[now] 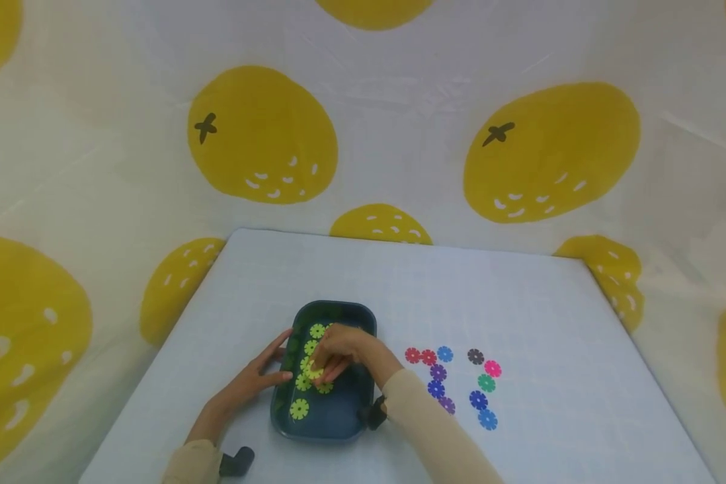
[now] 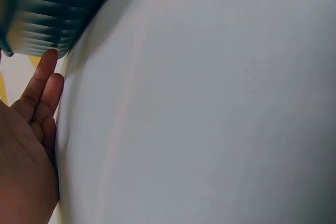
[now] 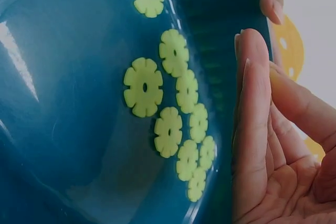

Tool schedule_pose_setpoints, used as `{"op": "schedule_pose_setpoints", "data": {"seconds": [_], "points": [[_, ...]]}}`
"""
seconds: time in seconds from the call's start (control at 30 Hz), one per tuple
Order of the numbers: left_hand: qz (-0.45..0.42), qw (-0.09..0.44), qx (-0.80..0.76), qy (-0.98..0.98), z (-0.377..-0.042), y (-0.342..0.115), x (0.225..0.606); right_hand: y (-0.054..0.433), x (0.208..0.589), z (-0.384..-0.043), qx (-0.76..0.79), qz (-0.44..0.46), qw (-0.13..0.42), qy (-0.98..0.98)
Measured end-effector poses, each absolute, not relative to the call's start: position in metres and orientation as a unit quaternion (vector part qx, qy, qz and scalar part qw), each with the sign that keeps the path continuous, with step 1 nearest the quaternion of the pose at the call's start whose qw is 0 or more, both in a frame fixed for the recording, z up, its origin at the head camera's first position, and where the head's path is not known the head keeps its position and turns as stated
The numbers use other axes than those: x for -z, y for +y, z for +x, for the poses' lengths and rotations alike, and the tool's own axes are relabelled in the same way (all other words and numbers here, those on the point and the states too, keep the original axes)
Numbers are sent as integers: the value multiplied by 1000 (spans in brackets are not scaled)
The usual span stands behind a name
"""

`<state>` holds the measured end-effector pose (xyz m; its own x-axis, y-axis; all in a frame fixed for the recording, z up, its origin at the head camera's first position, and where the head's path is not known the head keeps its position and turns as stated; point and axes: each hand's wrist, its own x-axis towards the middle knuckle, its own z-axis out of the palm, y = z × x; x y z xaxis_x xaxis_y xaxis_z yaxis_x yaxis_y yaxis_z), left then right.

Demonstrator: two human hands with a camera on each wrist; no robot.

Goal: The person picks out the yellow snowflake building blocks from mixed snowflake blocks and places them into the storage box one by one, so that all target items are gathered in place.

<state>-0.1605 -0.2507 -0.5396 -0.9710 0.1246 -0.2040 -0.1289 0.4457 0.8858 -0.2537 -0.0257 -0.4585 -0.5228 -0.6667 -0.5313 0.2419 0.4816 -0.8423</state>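
Note:
A dark teal tray (image 1: 323, 430) holds several yellow-green notched discs (image 3: 143, 87), mostly along its left side. My right hand (image 1: 345, 346) reaches down into the tray, thumb and fingertips together, pinching a yellow-green disc (image 1: 314, 370). In the right wrist view the fingers hide nearly all of that disc. At the tray's left side rests my left hand (image 1: 257, 376), thumb at the rim and the other fingers spread along the outer wall. The left wrist view shows its straight fingers (image 2: 44, 77) beside the ribbed tray wall.
Right of the tray, more notched discs lie flat on the white table (image 1: 550, 349): a column with red discs (image 1: 413, 355), blue and purple ones, and a column with a black disc (image 1: 475, 356), pink, green and blue ones. A fruit-patterned curtain (image 1: 399, 134) stands behind.

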Motion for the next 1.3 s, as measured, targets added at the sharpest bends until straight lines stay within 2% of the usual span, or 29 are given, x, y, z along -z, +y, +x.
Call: {"op": "schedule_pose_setpoints", "data": {"seconds": [0.43, 0.7, 1.07, 1.3], "points": [[-4, 119, -531, 839, -160, -250, 539, -29, 472, -254, 424, -168, 440, 774], [-2, 117, -535, 837, -159, -249, 538, -28, 476, -254, 336, -196, 466, 795], [-2, 118, -535, 836, -157, -250, 536, -35, 478, -243, 212, -240, 421, 848], [3, 117, -539, 834, -157, -250, 538, -41, 475, -236, 195, -220, 443, 847]]}}
